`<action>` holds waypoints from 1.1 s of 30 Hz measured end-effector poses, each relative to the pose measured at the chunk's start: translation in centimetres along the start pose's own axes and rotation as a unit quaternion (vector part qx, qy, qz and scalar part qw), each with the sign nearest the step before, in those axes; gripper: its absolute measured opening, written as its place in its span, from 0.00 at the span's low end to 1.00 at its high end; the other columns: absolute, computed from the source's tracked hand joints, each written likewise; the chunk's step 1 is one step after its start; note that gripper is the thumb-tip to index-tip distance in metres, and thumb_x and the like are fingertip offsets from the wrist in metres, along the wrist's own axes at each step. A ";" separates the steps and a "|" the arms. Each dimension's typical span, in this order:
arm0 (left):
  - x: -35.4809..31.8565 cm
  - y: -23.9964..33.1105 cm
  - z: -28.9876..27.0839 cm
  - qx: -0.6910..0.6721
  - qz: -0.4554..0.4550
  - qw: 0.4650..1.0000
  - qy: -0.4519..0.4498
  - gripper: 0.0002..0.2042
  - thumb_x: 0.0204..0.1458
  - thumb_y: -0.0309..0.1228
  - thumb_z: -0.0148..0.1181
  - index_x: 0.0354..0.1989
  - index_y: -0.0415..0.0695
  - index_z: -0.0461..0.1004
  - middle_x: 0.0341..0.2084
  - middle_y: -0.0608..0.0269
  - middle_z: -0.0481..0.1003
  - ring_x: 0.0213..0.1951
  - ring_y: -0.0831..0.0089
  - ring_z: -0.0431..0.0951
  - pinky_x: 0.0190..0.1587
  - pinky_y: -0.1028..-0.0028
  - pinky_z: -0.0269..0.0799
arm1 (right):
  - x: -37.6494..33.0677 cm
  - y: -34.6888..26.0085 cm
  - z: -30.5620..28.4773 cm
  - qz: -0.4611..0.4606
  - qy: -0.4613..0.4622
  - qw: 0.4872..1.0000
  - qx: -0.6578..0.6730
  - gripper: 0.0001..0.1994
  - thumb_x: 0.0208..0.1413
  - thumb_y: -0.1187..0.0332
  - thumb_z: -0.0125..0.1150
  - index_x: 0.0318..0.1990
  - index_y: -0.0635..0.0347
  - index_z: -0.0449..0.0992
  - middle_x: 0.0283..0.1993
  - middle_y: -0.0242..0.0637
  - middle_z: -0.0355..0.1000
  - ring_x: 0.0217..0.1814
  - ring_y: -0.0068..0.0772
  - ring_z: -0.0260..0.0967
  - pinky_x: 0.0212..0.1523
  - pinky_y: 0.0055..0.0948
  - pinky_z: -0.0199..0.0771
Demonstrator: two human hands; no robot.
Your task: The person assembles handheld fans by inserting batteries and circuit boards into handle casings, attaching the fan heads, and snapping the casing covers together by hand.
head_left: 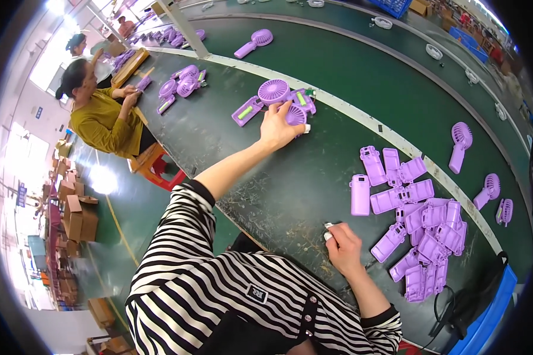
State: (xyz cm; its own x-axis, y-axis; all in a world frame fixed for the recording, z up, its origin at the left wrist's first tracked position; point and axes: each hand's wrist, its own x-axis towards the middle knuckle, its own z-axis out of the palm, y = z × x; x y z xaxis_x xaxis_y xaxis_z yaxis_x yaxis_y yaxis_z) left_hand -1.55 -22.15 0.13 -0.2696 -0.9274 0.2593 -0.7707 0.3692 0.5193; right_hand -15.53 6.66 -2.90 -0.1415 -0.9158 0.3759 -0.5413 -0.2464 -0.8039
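Note:
My left hand (280, 128) is stretched out over a small cluster of purple handheld fans on the dark table. Its fingers and thumb close around a round purple fan head (296, 116). Beside it lie another fan head (273, 91) and an opened handle half (247, 111) with a yellow-green battery in it. My right hand (342, 245) rests near the table's front edge, its fingers loosely bent and the tips apart, with nothing visible between them. White covers show on fingertips. To its right is a heap of purple handle shells (429, 231).
Beyond the table's pale edge a green conveyor (349, 77) carries purple fans (461, 145) and white rings. More fan parts (183, 83) lie at the far left, where a co-worker (103, 112) sits. A blue bin (485, 313) stands at the right.

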 end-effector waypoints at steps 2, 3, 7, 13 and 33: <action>1.9 1.3 1.6 -0.007 0.010 1.000 -0.007 0.39 0.30 0.48 0.65 0.54 0.42 0.63 0.50 0.51 0.62 0.50 0.53 0.64 0.53 0.62 0.61 | 0.0 0.0 -0.1 0.014 -0.006 1.000 -0.008 0.09 0.39 0.79 0.54 0.32 0.63 0.73 0.30 0.38 0.68 0.29 0.40 0.68 0.28 0.31 0.69; 3.1 1.4 2.2 -0.023 0.012 0.999 -0.025 0.40 0.30 0.48 0.65 0.55 0.41 0.62 0.52 0.48 0.60 0.52 0.52 0.62 0.55 0.62 0.59 | 0.0 0.0 0.0 0.006 -0.005 1.000 -0.001 0.09 0.39 0.79 0.54 0.32 0.63 0.73 0.30 0.38 0.68 0.28 0.39 0.68 0.28 0.31 0.69; 5.6 3.1 4.0 -0.124 0.136 0.982 -0.048 0.44 0.28 0.46 0.68 0.57 0.40 0.58 0.57 0.45 0.55 0.57 0.50 0.58 0.58 0.63 0.57 | 0.0 0.1 -0.2 0.008 -0.006 1.000 0.006 0.10 0.39 0.79 0.54 0.33 0.62 0.72 0.30 0.38 0.68 0.29 0.39 0.68 0.28 0.31 0.69; 7.5 -1.1 1.7 0.120 0.139 0.975 0.126 0.43 0.26 0.51 0.69 0.55 0.45 0.62 0.55 0.45 0.57 0.55 0.51 0.60 0.55 0.57 0.57 | 0.4 0.0 -0.5 0.008 -0.012 1.000 0.014 0.10 0.39 0.80 0.54 0.33 0.63 0.72 0.31 0.37 0.68 0.29 0.38 0.69 0.28 0.30 0.70; 14.7 18.6 16.6 -0.194 0.103 0.975 -0.016 0.23 0.34 0.43 0.62 0.38 0.42 0.74 0.49 0.45 0.64 0.47 0.54 0.70 0.48 0.64 0.68 | 0.6 0.5 -0.9 0.037 -0.052 0.997 0.053 0.09 0.39 0.82 0.53 0.32 0.67 0.72 0.31 0.45 0.68 0.28 0.43 0.68 0.30 0.31 0.70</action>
State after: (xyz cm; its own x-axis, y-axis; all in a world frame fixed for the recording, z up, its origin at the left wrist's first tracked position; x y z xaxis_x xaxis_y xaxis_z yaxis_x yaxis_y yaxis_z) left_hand -29.45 -29.92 0.14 -0.4183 -0.8306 0.3675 -0.4234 0.5363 0.7302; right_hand -16.60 6.24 -2.67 -0.0881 -0.9591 0.2691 -0.4421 -0.2045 -0.8734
